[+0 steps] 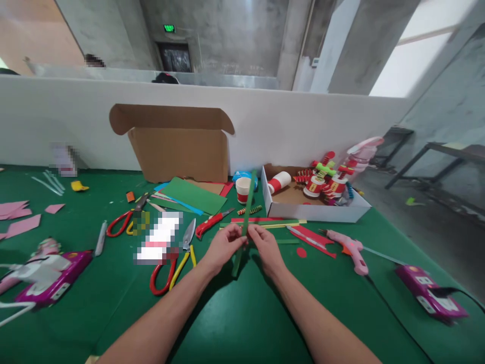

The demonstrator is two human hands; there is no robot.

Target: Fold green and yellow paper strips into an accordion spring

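My left hand [228, 244] and my right hand [264, 246] meet at the middle of the table, fingers pinched on a narrow green paper strip [249, 199]. The strip stands nearly upright, with one end rising above my fingers and the other hanging below them. Just beyond my hands lie several coloured paper strips [299, 222] and a short twisted paper spring [254, 210]. A white and red paper cup [243, 189] stands behind the strip. Close to my left hand is a red-handled utility knife [212, 223]. A red paper circle [301, 252] lies right of my right hand.
Scissors [163, 275], another pair [120, 224] and green card sheets [197, 194] lie left. A pink glue gun [350, 250] and purple power strip [432, 293] sit right. Behind stand a white box [314, 212] of cup figures and an open cardboard box [180, 151] against the partition.
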